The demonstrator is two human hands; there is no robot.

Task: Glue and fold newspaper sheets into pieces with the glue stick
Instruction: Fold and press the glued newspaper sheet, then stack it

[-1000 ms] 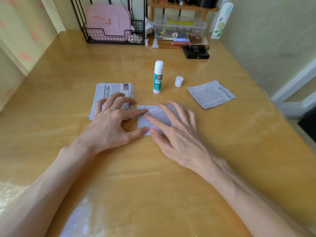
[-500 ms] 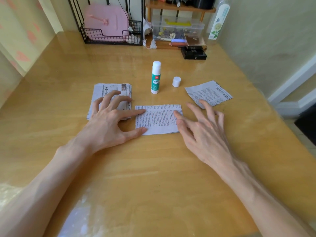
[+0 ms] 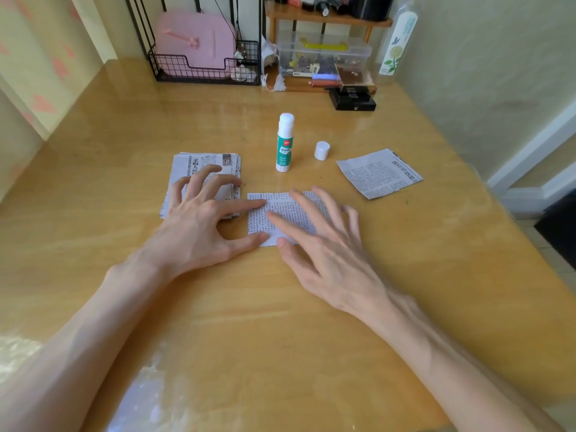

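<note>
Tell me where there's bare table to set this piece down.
Bare table: the wide band between glue stick and the wire basket; left of the newspaper stack; the near side between the forearms; right of the right hand, nearer than the loose sheet. Crowded: the row from stack to cap to loose sheet, and the back edge.

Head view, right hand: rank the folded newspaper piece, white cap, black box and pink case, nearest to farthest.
1. folded newspaper piece: touching, under the fingers of the right hand.
2. white cap: just beyond the fingertips, standing alone.
3. black box: far edge, right of centre.
4. pink case: back left, in the wire basket.
</note>
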